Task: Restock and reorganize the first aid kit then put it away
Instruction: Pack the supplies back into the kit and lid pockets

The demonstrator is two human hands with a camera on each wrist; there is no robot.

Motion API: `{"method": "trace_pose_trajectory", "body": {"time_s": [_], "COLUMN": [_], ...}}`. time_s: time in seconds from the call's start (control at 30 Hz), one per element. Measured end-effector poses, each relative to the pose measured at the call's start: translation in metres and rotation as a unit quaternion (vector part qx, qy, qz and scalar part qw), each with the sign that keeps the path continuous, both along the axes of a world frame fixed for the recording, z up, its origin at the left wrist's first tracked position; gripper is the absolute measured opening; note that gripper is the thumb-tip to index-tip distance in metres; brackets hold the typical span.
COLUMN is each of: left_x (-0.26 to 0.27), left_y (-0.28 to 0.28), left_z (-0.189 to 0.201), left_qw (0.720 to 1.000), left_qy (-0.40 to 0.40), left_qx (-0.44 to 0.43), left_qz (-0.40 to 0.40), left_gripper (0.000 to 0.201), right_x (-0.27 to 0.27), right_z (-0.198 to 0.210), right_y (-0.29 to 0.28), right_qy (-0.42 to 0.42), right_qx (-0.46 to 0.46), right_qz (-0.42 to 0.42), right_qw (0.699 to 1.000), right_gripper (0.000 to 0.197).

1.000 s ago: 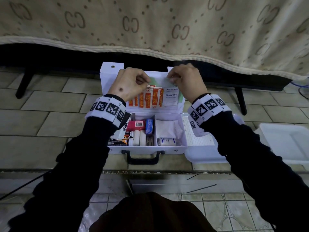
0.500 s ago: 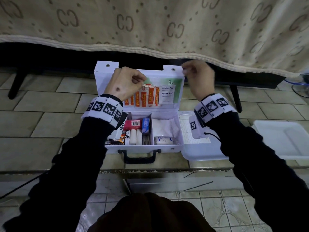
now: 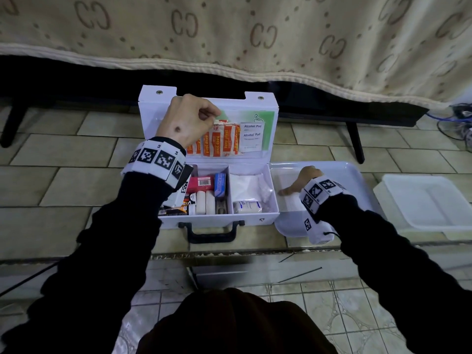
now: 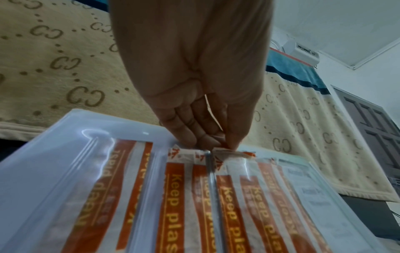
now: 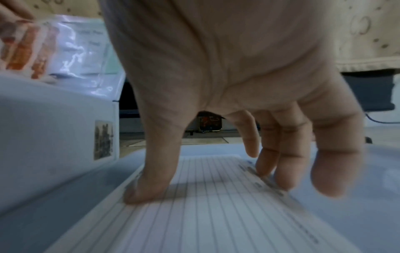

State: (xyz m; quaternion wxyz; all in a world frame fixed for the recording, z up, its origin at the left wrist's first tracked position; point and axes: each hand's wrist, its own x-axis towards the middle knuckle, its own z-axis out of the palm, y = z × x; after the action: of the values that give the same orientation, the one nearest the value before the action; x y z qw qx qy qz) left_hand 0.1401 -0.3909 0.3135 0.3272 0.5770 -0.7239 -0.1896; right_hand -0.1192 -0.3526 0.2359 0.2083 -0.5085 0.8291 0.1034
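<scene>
Two hands work at the open first aid kit [image 3: 217, 215], which sits on the tiled floor [image 3: 63, 180] just below the bed's edge. Left hand [image 3: 187, 122] pinches the top of a plaster strip [image 4: 225, 154] tucked in the clear pocket of the kit's lid, beside the alcohol pads [image 3: 252, 137]. Right hand [image 3: 304, 181], fingers spread, presses a lined sheet [image 5: 212, 205] lying in the white tray [image 3: 357, 180] just right of the kit.
</scene>
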Motion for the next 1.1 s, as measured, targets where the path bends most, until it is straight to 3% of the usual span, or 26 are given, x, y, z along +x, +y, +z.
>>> {"method": "trace_pose_trajectory", "body": {"time_s": [0.23, 0.43, 0.5, 0.6, 0.67, 0.77, 0.83, 0.93, 1.0, 1.1], "left_x": [0.000, 0.000, 0.000, 0.000, 0.001, 0.003, 0.004, 0.004, 0.006, 0.008], "left_y": [0.000, -0.001, -0.001, -0.003, -0.005, -0.008, -0.009, -0.010, -0.011, -0.011], "left_z": [-0.002, -0.002, -0.003, -0.006, -0.008, -0.006, -0.003, 0.001, 0.002, 0.002], "left_qw": [1.000, 1.000, 1.000, 1.000, 0.999, 0.999, 0.999, 0.999, 0.998, 0.997], "left_qy": [-0.005, -0.007, -0.006, -0.010, -0.020, -0.018, -0.012, -0.007, 0.023, 0.055], "left_qx": [-0.008, -0.011, -0.014, -0.022, -0.030, -0.022, -0.010, 0.003, 0.018, 0.032], "left_qz": [0.001, -0.002, -0.002, -0.003, -0.009, -0.021, -0.030, -0.041, -0.052, -0.054], "left_gripper": [0.023, 0.022, 0.021, 0.021, 0.021, 0.023, 0.024, 0.025, 0.026, 0.028], "right_x": [0.000, 0.007, 0.011, 0.017, 0.025, 0.047, 0.065, 0.088, 0.096, 0.098], "right_z": [-0.009, -0.001, 0.016, 0.061, 0.100, 0.144, 0.150, 0.129, 0.114, 0.102], "right_y": [0.007, 0.001, 0.001, 0.005, 0.012, 0.014, 0.007, -0.016, -0.027, -0.031], "right_qy": [0.018, -0.015, -0.029, 0.046, 0.106, 0.015, -0.054, -0.052, -0.055, -0.059], "right_qx": [-0.038, -0.112, -0.125, -0.199, -0.275, -0.327, -0.266, -0.197, -0.195, -0.250], "right_qz": [-0.055, -0.060, -0.043, 0.005, 0.060, 0.205, 0.280, 0.362, 0.395, 0.402], "right_qw": [0.998, 0.992, 0.991, 0.979, 0.954, 0.923, 0.921, 0.910, 0.896, 0.879], "right_gripper": [0.100, 0.090, 0.072, 0.034, 0.023, 0.016, 0.028, 0.021, 0.031, 0.033]}}
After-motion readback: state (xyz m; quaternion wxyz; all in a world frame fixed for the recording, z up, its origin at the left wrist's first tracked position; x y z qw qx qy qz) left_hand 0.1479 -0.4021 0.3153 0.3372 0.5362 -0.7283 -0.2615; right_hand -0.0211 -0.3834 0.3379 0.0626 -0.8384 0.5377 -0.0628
